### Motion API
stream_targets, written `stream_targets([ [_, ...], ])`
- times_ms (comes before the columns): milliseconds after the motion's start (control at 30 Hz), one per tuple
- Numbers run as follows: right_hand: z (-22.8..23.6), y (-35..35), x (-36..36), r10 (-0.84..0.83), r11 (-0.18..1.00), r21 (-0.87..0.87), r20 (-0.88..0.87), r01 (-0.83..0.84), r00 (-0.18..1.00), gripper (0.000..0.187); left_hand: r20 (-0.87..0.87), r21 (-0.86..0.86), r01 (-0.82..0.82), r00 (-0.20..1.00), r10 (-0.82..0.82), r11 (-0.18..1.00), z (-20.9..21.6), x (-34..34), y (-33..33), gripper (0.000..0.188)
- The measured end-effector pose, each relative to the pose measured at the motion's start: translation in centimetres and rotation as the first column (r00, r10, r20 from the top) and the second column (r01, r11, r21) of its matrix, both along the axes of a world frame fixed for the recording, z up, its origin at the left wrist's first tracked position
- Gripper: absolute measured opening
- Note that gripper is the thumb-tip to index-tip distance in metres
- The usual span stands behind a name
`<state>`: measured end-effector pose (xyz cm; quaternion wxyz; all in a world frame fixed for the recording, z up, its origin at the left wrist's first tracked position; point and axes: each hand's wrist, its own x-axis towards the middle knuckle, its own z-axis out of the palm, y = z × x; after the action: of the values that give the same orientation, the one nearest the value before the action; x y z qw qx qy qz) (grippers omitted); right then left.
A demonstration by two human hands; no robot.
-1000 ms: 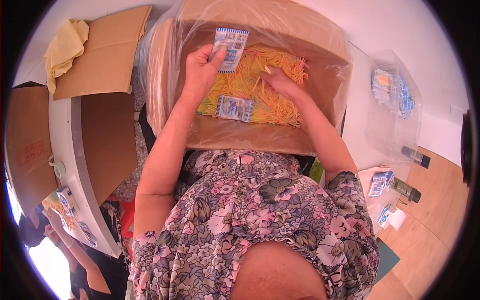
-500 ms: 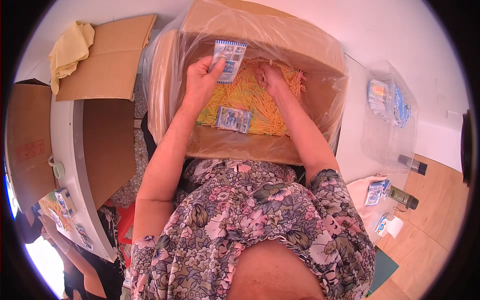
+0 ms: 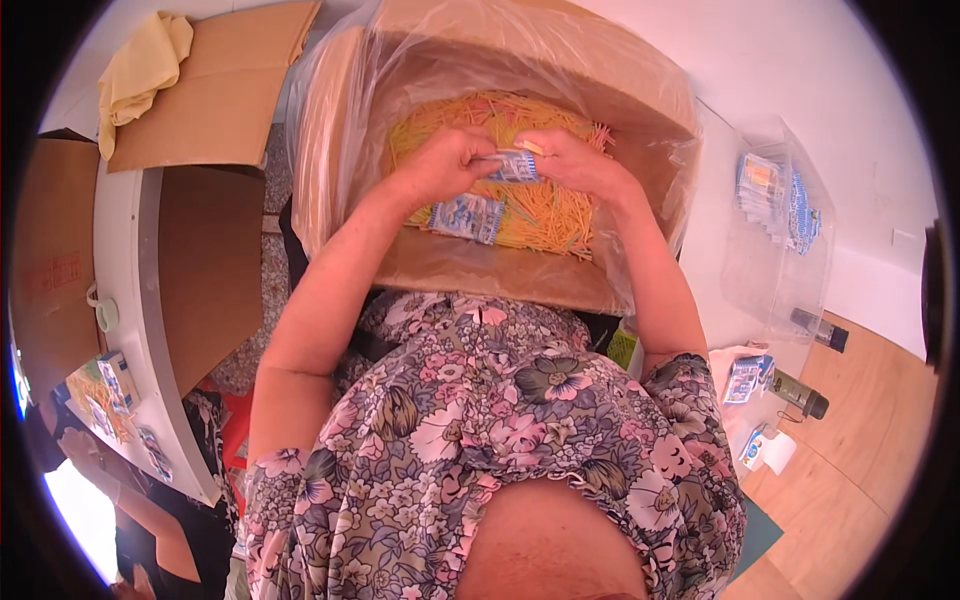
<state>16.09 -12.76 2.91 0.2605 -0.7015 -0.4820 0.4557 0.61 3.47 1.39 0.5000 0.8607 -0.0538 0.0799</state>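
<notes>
Over a plastic-lined cardboard box [image 3: 660, 150], a small blue-and-white packet [image 3: 514, 167] lies between my two hands. My left hand [image 3: 450, 165] is closed on one end of it. My right hand [image 3: 575, 160] is closed at the other end, with a short yellow-orange bundle of thin sticks [image 3: 532, 147] showing at its fingertips. Below them, a heap of thin yellow, orange and pink sticks [image 3: 545, 220] covers the box's bottom. A second blue-and-white packet [image 3: 467, 217] lies on the heap near the box's front wall.
To the right, a clear plastic bin [image 3: 745, 265] holds several packets. A dark bottle [image 3: 800, 395] stands nearby. At left are a cardboard flap [image 3: 215, 90] with a yellow cloth [image 3: 145, 75], and a white table [image 3: 180, 420] where another person's hands [image 3: 85, 450] work.
My left hand has lowered the packet toward the heap and tilted it flatter. My right hand has come up out of the sticks to meet the packet.
</notes>
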Motion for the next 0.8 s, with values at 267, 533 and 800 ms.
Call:
stream_targets([
  [267,1.1,2.4,-5.3,-0.506,0.701,0.27,-0.464,0.66,0.727,0.021,-0.174,-0.563,-0.002,0.978,-0.116,0.827,1.3,-0.5,-0.9,0.013],
  [533,0.4,-3.4,-4.0,-0.677,0.654,-0.076,-0.501,0.752,0.539,0.02,-0.275,-0.589,-0.025,0.946,-0.171,0.808,0.3,-0.6,-0.4,0.017],
  [800,-1.0,-8.6,-8.7,-0.685,0.722,-0.362,-0.498,0.59,0.532,0.018,-0.272,-0.557,-0.113,0.961,-0.052,0.823,-0.4,-0.2,-0.1,0.018],
])
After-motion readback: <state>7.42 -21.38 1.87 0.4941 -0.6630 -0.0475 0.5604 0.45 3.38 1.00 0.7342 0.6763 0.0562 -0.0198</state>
